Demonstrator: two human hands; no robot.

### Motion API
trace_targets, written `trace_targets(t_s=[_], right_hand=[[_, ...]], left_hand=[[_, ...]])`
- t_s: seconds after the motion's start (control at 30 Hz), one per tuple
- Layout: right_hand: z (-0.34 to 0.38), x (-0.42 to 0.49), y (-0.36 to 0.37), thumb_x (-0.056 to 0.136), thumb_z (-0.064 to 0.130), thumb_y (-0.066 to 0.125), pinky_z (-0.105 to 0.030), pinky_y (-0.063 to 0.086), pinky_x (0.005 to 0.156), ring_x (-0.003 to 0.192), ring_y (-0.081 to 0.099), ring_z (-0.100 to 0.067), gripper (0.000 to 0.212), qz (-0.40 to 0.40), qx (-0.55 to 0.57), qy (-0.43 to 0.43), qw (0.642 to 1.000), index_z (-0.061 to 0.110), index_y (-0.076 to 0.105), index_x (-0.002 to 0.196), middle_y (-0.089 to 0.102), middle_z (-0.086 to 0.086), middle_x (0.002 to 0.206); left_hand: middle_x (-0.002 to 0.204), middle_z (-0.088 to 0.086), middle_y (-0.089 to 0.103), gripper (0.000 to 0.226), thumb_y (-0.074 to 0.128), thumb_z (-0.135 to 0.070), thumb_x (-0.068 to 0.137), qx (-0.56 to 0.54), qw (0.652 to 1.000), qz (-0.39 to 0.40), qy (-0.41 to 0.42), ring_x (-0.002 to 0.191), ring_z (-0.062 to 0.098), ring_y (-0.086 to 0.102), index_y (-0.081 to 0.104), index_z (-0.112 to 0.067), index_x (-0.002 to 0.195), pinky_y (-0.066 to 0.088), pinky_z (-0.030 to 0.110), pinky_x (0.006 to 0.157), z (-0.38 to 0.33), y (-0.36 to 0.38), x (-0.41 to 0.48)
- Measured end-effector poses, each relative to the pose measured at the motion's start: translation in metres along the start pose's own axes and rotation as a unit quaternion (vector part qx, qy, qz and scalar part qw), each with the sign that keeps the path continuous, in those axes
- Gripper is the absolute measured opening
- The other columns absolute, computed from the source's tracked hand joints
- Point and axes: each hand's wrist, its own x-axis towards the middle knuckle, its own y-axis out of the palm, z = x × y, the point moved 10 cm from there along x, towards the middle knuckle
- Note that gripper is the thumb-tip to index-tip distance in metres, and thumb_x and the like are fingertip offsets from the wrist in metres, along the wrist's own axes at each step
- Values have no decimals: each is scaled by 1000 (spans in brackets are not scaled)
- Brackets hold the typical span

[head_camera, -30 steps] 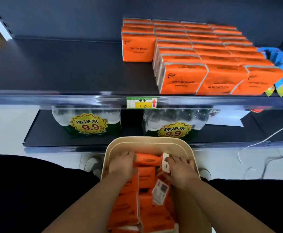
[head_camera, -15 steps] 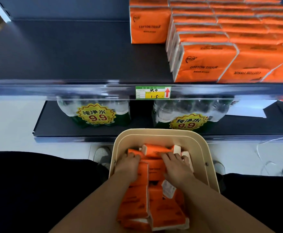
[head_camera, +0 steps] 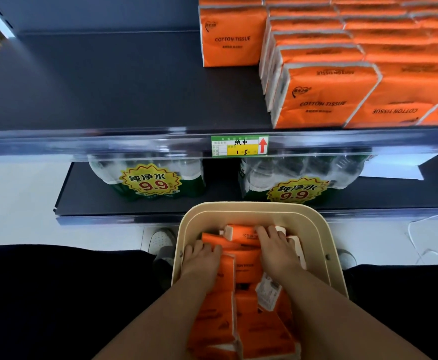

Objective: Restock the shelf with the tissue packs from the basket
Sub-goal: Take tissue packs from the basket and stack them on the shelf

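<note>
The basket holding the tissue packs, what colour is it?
Cream, a pale beige basket; the head view shows it best.

Pale tiled floor (head_camera: pixel 17 209) in bright light, two shrink-wrapped water packs (head_camera: pixel 147 178) sitting on the dark lower shelf (head_camera: pixel 85 200), white cable (head_camera: pixel 410 232) trailing at right.

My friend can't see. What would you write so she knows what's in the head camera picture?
A person's left hand and right hand rest on orange tissue packs piled in a beige basket. Above, a dark shelf holds rows of matching stocked packs on its right side. Water bottle packs sit on the lower shelf.
</note>
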Motion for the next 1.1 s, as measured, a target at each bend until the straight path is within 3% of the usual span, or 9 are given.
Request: trace_targets(t_s=[0.3, 0.43, 0.57, 0.73, 0.87, 1.0, 1.1], right_hand=[[-5, 6, -3, 90, 9, 56, -43, 36, 108, 130, 34, -31, 59, -25, 36, 27, 999, 27, 30, 139, 22, -10, 146], [-14, 12, 13, 84, 5, 62, -43, 37, 108, 132, 35, -30, 72, 10, 83, 44, 996, 25, 29, 145, 24, -5, 152], [-20, 16, 13, 91, 8, 52, -43, 36, 109, 128, 39, -27, 53, 2, 100, 48, 994, 24, 38, 139, 40, -4, 143], [-17, 12, 10, 95, 10, 49, -41, 34, 109, 128, 36, -26, 45, -22, 124, 14, 992, 26, 42, 136, 41, -1, 139], [-14, 8, -1, 95, 10, 55, -27, 34, 106, 121, 43, -10, 41, -52, 308, -19, 950, 27, 45, 131, 45, 5, 133], [-19, 6, -4, 95, 10, 58, -42, 47, 102, 117, 53, -12, 37, -45, 482, 30, 874, 33, 46, 122, 55, 9, 123], [-24, 3, -10, 95, 9, 57, -42, 53, 92, 111, 57, -14, 35, -73, 510, 47, 856, 32, 49, 119, 57, 10, 117]], left_hand=[[134, 2, 42, 52, 64, -19, 82, -117, 992, 13, 34, 129, 25, 37, 43, -26, 129, 23, 43, 109, 1, -3, 3], [125, 1, 43, 50, 70, -17, 77, -251, 967, 20, 44, 120, 24, 46, 51, -27, 122, 39, 35, 103, 2, 4, 7], [128, 0, 36, 52, 76, -11, 71, -324, 944, 44, 38, 117, 21, 46, 58, -31, 115, 40, 31, 105, 3, 11, 8], [135, 2, 32, 61, 53, 6, 78, -351, 934, 61, 25, 124, 23, 44, 53, -30, 127, 36, 28, 108, 4, 16, 9], [132, 5, 43, 54, 55, 3, 80, -357, 932, 65, 2, 114, 22, 50, 48, -26, 125, 44, 30, 98, 7, 18, 10], [111, 1, 53, 46, 53, 1, 83, -376, 923, 81, -13, 98, 19, 55, 45, -34, 112, 46, 32, 77, 10, 22, 9], [103, 0, 54, 43, 53, -1, 85, -385, 918, 91, -15, 93, 19, 56, 43, -38, 105, 45, 31, 70, 11, 25, 6]])
